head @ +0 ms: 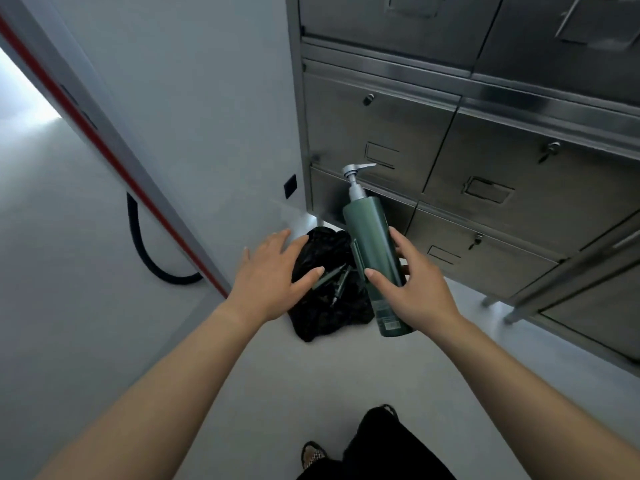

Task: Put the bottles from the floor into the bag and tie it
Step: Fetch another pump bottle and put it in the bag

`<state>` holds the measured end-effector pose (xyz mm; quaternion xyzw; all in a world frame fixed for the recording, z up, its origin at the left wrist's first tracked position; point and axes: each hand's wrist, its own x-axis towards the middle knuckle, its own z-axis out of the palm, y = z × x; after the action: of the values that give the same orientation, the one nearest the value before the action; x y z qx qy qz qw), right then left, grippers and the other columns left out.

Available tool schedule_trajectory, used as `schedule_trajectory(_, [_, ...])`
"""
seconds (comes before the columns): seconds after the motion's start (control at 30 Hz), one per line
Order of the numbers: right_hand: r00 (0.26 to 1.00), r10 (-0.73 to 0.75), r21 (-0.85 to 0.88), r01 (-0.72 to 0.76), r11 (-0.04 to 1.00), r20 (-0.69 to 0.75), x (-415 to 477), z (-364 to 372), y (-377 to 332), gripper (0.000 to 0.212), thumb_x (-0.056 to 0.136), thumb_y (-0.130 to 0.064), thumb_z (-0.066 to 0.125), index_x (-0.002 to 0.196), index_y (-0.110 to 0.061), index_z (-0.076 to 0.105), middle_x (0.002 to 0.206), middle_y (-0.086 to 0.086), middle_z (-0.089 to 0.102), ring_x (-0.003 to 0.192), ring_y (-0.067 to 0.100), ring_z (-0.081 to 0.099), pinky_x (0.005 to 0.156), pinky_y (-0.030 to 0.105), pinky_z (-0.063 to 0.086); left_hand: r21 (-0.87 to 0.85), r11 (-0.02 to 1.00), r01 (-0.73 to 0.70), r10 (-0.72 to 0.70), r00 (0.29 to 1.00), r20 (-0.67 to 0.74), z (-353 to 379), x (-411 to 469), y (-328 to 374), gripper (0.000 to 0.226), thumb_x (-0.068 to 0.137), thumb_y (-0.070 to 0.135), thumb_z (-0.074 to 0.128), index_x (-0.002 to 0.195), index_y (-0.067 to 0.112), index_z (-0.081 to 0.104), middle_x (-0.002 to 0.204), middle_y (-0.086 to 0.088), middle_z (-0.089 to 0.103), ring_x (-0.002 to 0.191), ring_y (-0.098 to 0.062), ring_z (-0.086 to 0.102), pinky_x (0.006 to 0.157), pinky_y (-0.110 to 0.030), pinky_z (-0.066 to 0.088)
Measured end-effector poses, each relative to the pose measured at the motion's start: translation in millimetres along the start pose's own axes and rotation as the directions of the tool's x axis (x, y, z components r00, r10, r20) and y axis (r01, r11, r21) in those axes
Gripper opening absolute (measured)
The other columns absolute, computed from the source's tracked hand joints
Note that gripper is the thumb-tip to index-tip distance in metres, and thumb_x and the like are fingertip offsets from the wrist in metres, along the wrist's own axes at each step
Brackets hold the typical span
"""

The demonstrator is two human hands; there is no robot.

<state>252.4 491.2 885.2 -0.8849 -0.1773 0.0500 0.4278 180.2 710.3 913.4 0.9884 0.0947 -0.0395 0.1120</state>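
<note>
The right hand (420, 289) has its grip closed around the lower body of a tall green plastic pump bottle (375, 258), long axis near upright, silver pump uppermost; the crumpled black plastic bag (325, 306) lies on the floor directly below and left of it; the left hand (273, 271), grip open and empty, hovers over the bag's mouth, the nearer hand to spread it.

Bottle (375, 258) label: a pale printed patch near the base, too blurred to read.
Other text: none was readable.

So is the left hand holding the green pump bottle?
No, the right hand grips the green pump bottle; the left hand is open above the black bag.
</note>
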Motion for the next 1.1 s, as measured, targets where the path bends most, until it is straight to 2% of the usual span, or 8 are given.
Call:
schedule_trajectory(0.3, [0.995, 0.081, 0.058, -0.078, 0.995, -0.054, 102.1, 6.3, 21.6, 0.076, 0.075, -0.049, 0.066, 0.139, -0.043, 0.024, 0.131, -0.007, 0.052, 0.109, 0.011, 0.052, 0.083, 0.027, 0.045, -0.02, 1.0, 0.005, -0.004, 0.999, 0.046, 0.8, 93.4, -31.7, 0.069, 0.086, 0.065, 0.029, 0.144, 0.029, 0.023, 0.155, -0.005, 0.022, 0.142, -0.023, 0.02, 0.111, -0.058, 0.024])
schedule_trajectory(0.43, [0.995, 0.101, 0.049, -0.099, 0.994, -0.024, 161.2, 12.4, 36.6, 0.077, 0.074, -0.049, 0.068, 0.138, -0.043, 0.026, 0.129, -0.007, 0.052, 0.111, 0.015, 0.053, 0.089, 0.036, 0.05, -0.029, 0.999, 0.031, -0.029, 0.997, 0.073, 3.7, 152.9, -38.4, 0.068, 0.086, 0.064, 0.03, 0.144, 0.029, 0.025, 0.155, -0.005, 0.023, 0.141, -0.023, 0.022, 0.111, -0.057, 0.024])
schedule_trajectory(0.67, [0.991, 0.132, 0.064, -0.134, 0.989, 0.036, 247.5, 29.4, 57.5, 0.078, 0.073, -0.05, 0.068, 0.138, -0.045, 0.025, 0.127, -0.008, 0.052, 0.106, 0.011, 0.052, 0.086, 0.029, 0.047, 0.0, 1.0, 0.009, -0.009, 0.99, 0.138, 10.7, 245.5, -55.8, 0.063, 0.088, 0.062, 0.031, 0.143, 0.031, 0.026, 0.154, -0.004, 0.025, 0.14, -0.023, 0.025, 0.11, -0.056, 0.026])
schedule_trajectory(0.77, [0.985, 0.173, 0.047, -0.174, 0.984, 0.027, 269.4, 42.8, 62.8, 0.078, 0.074, -0.049, 0.068, 0.137, -0.046, 0.023, 0.126, -0.008, 0.053, 0.102, 0.009, 0.051, 0.08, 0.025, 0.043, 0.009, 0.999, -0.034, 0.032, 0.985, 0.168, 15.9, 277.6, -71.7, 0.063, 0.088, 0.061, 0.03, 0.143, 0.03, 0.025, 0.154, -0.004, 0.025, 0.141, -0.022, 0.024, 0.11, -0.056, 0.027])
schedule_trajectory(0.9, [0.971, 0.241, 0.028, -0.24, 0.97, -0.01, 288.1, 69.2, 68.8, 0.079, 0.076, -0.048, 0.068, 0.14, -0.042, 0.022, 0.131, -0.005, 0.051, 0.108, 0.012, 0.051, 0.083, 0.024, 0.04, 0.011, 0.991, -0.131, 0.126, 0.971, 0.205, 27.6, 327.4, -96.1, 0.062, 0.089, 0.061, 0.03, 0.143, 0.032, 0.025, 0.154, -0.003, 0.025, 0.141, -0.021, 0.023, 0.11, -0.056, 0.027])
schedule_trajectory(1.03, [0.929, 0.348, 0.009, -0.35, 0.937, -0.127, 294.1, 105.7, 74.1, 0.081, 0.077, -0.044, 0.069, 0.143, -0.034, 0.023, 0.134, 0.001, 0.051, 0.116, 0.019, 0.051, 0.087, 0.024, 0.038, -0.006, 0.958, -0.285, 0.275, 0.92, 0.28, 44.3, 375.7, -122.7, 0.064, 0.089, 0.06, 0.03, 0.144, 0.029, 0.025, 0.154, -0.004, 0.026, 0.141, -0.022, 0.024, 0.109, -0.056, 0.028])
schedule_trajectory(1.1, [0.891, 0.419, 0.047, -0.417, 0.907, -0.175, 291.7, 129.8, 75.4, 0.081, 0.077, -0.043, 0.069, 0.143, -0.034, 0.022, 0.134, 0.002, 0.051, 0.115, 0.022, 0.053, 0.089, 0.028, 0.043, -0.011, 0.938, -0.347, 0.332, 0.888, 0.318, 55.0, 393.4, -135.7, 0.064, 0.089, 0.059, 0.03, 0.145, 0.027, 0.025, 0.154, -0.005, 0.027, 0.141, -0.023, 0.025, 0.108, -0.055, 0.03])
